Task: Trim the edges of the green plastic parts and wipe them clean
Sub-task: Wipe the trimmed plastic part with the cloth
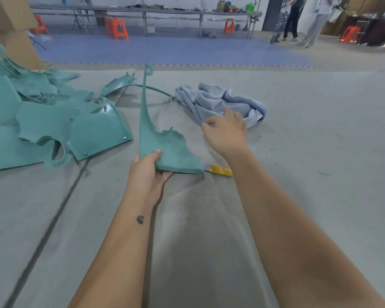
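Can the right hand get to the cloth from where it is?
Probably yes: the right hand, open, hovers at the cloth's near edge with nothing between them; the left hand holds the green part off to the side.

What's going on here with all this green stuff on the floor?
A person is working through green plastic parts. The left hand grips one green part by its lower edge, holding it up off the grey mat. The right hand reaches over a crumpled blue cloth, fingers loose, not yet holding it. A yellow knife lies on the mat just behind the held part. More green pieces sit piled to the left.
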`<state>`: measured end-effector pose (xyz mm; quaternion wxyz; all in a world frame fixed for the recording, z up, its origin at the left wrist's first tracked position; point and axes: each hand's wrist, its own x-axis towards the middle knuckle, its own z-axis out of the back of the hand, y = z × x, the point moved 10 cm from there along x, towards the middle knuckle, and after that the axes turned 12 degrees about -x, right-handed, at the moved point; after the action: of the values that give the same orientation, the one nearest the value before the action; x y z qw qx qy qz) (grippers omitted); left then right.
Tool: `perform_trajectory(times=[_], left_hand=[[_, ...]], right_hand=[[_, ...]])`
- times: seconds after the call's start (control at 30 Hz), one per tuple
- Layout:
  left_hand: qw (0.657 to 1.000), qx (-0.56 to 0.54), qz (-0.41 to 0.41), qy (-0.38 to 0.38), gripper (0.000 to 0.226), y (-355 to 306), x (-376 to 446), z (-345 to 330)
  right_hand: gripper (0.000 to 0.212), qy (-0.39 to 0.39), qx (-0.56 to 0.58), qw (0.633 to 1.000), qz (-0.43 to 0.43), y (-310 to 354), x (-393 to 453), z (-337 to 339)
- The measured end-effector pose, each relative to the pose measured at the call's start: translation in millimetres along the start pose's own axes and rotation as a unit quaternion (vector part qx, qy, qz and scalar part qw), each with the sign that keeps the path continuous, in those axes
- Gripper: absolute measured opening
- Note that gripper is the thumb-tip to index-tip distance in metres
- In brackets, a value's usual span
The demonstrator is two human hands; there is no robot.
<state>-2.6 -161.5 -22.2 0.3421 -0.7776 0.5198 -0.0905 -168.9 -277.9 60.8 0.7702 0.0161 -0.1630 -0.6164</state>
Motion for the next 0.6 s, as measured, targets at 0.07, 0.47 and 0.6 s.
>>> perform_trajectory(times=[0.07, 0.47, 0.6], left_hand=[[1.0, -0.007, 0.007, -0.007, 0.019, 0, 2, 1], [1.0, -0.006, 0.028, -0.001, 0.016, 2, 0, -2], [0.999, -0.016, 0.036, -0.002, 0.016, 3, 0, -2]], right_hand=[[0.034, 0.038, -0.055, 0.998, 0.007, -3, 6, -13], [0.05, -0.251, 0.168, 0.952, -0.039, -20, -9, 105], [0.045, -0.344, 0.118, 0.929, -0.067, -29, -34, 122]])
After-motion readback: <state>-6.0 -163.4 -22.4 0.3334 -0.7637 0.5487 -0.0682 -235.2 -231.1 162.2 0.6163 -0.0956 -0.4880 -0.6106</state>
